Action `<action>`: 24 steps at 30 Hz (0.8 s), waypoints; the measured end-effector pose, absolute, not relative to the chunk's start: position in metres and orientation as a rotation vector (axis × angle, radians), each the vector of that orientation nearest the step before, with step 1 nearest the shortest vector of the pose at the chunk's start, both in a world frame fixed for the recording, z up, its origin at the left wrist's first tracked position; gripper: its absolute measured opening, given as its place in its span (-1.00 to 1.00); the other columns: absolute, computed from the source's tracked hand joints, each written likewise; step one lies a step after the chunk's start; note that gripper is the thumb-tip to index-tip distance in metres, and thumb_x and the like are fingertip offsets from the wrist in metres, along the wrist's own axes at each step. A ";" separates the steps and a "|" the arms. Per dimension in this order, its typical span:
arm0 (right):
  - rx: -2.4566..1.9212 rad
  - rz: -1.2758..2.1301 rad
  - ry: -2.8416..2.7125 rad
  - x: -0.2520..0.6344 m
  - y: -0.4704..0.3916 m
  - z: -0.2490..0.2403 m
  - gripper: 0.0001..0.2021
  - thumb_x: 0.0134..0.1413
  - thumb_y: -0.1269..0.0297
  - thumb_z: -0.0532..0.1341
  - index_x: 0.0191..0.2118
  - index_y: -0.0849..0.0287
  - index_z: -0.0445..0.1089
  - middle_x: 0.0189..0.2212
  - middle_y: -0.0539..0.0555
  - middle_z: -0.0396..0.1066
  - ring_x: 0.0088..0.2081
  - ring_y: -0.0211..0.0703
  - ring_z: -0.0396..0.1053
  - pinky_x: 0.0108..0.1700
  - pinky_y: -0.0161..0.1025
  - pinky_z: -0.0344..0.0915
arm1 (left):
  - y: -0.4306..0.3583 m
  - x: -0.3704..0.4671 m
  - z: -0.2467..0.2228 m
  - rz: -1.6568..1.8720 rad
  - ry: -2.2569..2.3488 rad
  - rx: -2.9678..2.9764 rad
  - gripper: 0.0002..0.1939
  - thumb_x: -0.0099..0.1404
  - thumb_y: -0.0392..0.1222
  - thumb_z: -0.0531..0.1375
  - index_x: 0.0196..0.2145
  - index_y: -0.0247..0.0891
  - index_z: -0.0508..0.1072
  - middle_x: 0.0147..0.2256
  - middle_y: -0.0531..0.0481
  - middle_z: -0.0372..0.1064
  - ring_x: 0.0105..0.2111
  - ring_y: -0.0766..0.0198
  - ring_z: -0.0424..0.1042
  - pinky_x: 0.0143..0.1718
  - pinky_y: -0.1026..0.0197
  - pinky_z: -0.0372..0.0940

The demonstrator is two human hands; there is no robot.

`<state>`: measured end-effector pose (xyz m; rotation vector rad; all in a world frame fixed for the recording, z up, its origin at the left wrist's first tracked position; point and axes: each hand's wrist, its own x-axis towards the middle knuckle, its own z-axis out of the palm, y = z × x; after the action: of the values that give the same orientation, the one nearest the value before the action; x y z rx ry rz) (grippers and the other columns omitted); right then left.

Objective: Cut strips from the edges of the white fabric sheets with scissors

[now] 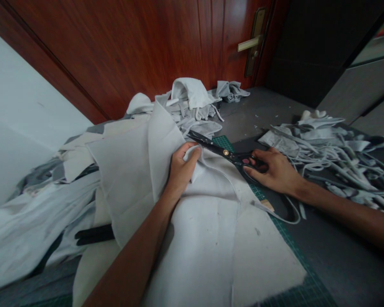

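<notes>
My left hand point(184, 167) is closed on a fold of pale grey fabric point(205, 226), pinching it between thumb and fingers. The large cloth drapes under my left forearm and spreads toward me. My right hand point(272, 170) grips the handles of black scissors point(225, 152), fingers through the loops. Their blades point left and lie along the fabric edge just beyond my left fingertips; whether the blades are parted is hard to tell. Under the cloth lies a green cutting mat point(291, 247). A thin fabric strip point(291, 219) curls below my right hand.
A tangled heap of fabric strips point(333, 157) lies at right. More scraps point(192, 94) are piled by the wooden door point(147, 47). Pale cloth pieces point(45, 221) stack at left, near a black two-pronged object point(94, 234). A small tan block point(267, 204) rests by the mat.
</notes>
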<state>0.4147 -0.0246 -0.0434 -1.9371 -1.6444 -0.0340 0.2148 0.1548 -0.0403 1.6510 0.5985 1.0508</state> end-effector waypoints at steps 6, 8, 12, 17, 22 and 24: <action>-1.943 -0.030 -1.697 0.415 -0.024 -0.045 -0.70 0.20 0.00 0.17 -0.42 0.07 0.23 -0.53 -0.02 0.43 -0.50 -0.12 0.37 -0.13 -0.05 0.20 | 0.156 0.216 -0.041 1.107 0.594 1.685 -0.74 0.29 -0.04 0.29 -0.13 -0.22 0.61 -0.11 -0.04 0.59 -0.03 0.11 0.50 0.01 0.18 0.33; -1.943 -0.037 -1.708 0.416 -0.024 -0.045 -0.71 0.21 0.00 0.17 -0.42 0.07 0.23 -0.54 -0.03 0.42 -0.50 -0.12 0.38 -0.13 -0.05 0.19 | 0.157 0.216 -0.042 1.114 0.595 1.690 -0.74 0.30 -0.05 0.29 -0.14 -0.22 0.61 -0.12 -0.04 0.60 -0.02 0.11 0.50 0.04 0.17 0.33; -1.943 -0.072 -1.721 0.416 -0.024 -0.046 -0.72 0.19 0.02 0.18 -0.41 0.06 0.20 -0.51 -0.02 0.45 -0.47 -0.09 0.41 -0.13 -0.05 0.18 | 0.158 0.216 -0.042 1.121 0.591 1.707 -0.76 0.29 -0.09 0.28 -0.13 -0.21 0.61 -0.11 -0.03 0.60 -0.02 0.12 0.50 0.06 0.15 0.33; -1.946 -0.080 -1.706 0.416 -0.024 -0.046 -0.73 0.17 0.02 0.19 -0.41 0.06 0.20 -0.52 -0.02 0.46 -0.47 -0.08 0.42 -0.14 -0.05 0.18 | 0.158 0.215 -0.041 1.120 0.598 1.745 -0.76 0.29 -0.07 0.29 -0.13 -0.19 0.61 -0.10 -0.01 0.60 -0.01 0.13 0.50 0.06 0.17 0.32; -1.957 -0.088 -1.702 0.415 -0.024 -0.047 -0.73 0.18 0.03 0.19 -0.41 0.06 0.20 -0.52 -0.03 0.44 -0.47 -0.08 0.42 -0.12 -0.04 0.18 | 0.158 0.215 -0.042 1.124 0.590 1.757 -0.79 0.31 -0.09 0.28 -0.16 -0.18 0.61 -0.13 0.00 0.60 -0.02 0.14 0.50 0.07 0.17 0.32; -1.962 -0.086 -1.708 0.415 -0.024 -0.047 -0.73 0.18 0.03 0.19 -0.41 0.06 0.20 -0.52 -0.02 0.44 -0.46 -0.07 0.41 -0.13 -0.04 0.17 | 0.159 0.215 -0.042 1.124 0.581 1.764 -0.81 0.31 -0.10 0.27 -0.17 -0.18 0.61 -0.13 0.00 0.60 -0.02 0.13 0.50 0.07 0.17 0.31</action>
<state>0.4150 -0.0235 -0.0470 -1.9620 -1.7078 -0.0863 0.2147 0.1588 -0.0422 1.7639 0.5812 1.1236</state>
